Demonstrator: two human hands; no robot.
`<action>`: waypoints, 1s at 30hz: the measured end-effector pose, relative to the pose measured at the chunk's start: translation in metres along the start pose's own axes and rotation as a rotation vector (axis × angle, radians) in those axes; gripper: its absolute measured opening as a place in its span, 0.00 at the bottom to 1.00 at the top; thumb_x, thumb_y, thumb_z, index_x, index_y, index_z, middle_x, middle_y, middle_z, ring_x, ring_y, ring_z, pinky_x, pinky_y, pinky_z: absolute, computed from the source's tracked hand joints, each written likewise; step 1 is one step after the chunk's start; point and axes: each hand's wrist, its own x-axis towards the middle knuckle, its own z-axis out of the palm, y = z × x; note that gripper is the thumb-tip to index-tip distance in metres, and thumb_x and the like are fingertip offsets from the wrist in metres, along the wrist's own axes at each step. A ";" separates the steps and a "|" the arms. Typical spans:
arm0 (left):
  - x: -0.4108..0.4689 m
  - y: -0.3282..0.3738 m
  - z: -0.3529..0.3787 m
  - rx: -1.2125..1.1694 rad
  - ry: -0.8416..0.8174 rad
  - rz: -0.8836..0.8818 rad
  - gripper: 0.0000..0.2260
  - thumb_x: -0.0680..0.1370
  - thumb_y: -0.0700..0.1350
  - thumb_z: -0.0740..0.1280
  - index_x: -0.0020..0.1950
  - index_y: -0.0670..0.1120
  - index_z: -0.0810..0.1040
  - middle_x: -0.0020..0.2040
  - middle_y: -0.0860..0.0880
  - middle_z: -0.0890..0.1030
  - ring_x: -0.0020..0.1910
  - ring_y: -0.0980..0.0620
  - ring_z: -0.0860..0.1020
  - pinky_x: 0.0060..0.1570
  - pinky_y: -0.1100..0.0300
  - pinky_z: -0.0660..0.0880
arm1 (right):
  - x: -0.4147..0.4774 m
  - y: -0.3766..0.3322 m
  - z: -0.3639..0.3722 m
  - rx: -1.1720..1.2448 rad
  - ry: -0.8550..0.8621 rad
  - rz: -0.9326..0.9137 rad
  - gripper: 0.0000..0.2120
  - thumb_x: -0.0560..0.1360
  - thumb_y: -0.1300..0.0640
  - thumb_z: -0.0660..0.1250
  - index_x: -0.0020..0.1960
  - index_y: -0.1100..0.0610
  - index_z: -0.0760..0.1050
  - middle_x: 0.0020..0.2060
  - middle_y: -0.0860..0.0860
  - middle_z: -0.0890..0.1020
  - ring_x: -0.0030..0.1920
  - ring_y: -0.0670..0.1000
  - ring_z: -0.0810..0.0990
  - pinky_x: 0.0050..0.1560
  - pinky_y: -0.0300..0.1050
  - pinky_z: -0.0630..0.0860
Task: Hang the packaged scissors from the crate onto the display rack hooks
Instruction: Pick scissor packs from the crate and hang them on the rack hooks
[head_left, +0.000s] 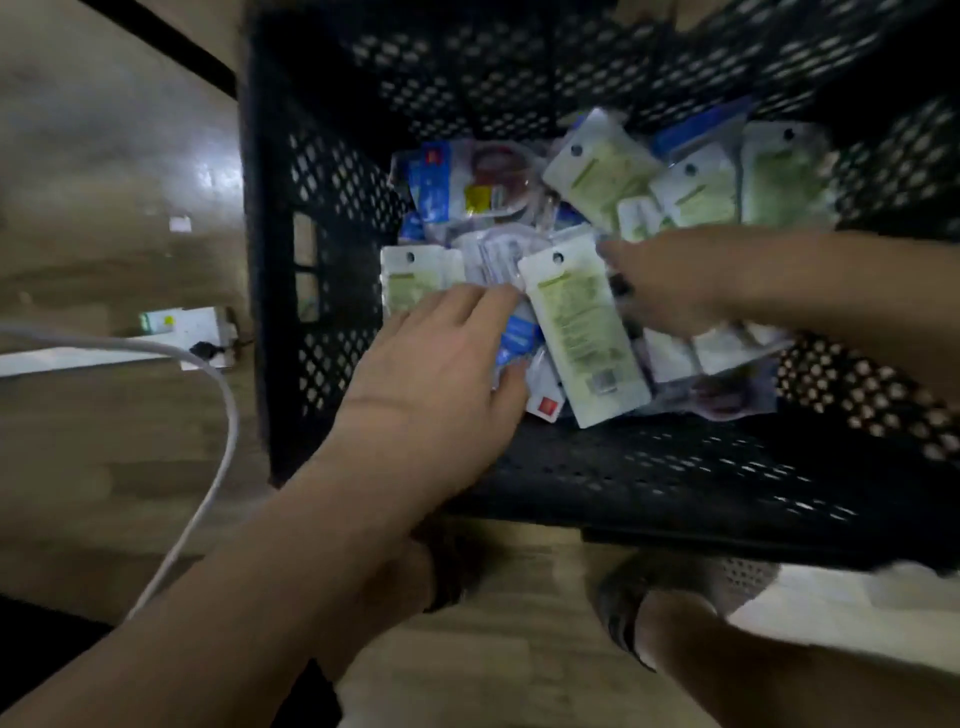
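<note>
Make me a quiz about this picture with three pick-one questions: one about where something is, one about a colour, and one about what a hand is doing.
1. Where does the white cable lie, compared with the crate?
A) inside it
B) on the floor to its left
C) hanging from its rim

2. What colour is the crate?
A) red
B) yellow
C) black

3. How is the left hand?
A) fingers spread, resting on the packets
B) balled into a fist
C) holding a cup

Answers:
1 B, the cable curves over the wooden floor outside the crate's left wall.
2 C, its holed walls are black all round.
3 A, its fingers lie spread over the pile inside the crate.
</note>
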 end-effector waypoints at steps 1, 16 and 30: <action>0.007 -0.008 0.012 0.017 -0.035 0.012 0.25 0.82 0.53 0.64 0.78 0.51 0.65 0.69 0.49 0.73 0.69 0.45 0.72 0.68 0.49 0.69 | 0.021 0.005 -0.001 -0.037 0.040 -0.022 0.37 0.83 0.48 0.62 0.83 0.50 0.43 0.63 0.61 0.78 0.52 0.61 0.79 0.47 0.52 0.78; 0.047 -0.020 -0.015 -0.072 -0.155 -0.072 0.28 0.79 0.61 0.64 0.77 0.62 0.59 0.70 0.59 0.74 0.69 0.56 0.74 0.65 0.51 0.75 | 0.004 0.033 -0.040 0.602 -0.022 -0.296 0.04 0.81 0.54 0.66 0.49 0.54 0.77 0.41 0.50 0.88 0.43 0.50 0.88 0.49 0.55 0.83; 0.060 -0.013 -0.011 -0.942 -0.090 -0.136 0.12 0.80 0.41 0.71 0.63 0.49 0.80 0.53 0.52 0.88 0.52 0.52 0.86 0.60 0.49 0.79 | 0.009 0.014 -0.077 0.956 0.481 -0.475 0.05 0.82 0.52 0.68 0.55 0.53 0.78 0.42 0.47 0.83 0.38 0.47 0.83 0.37 0.42 0.82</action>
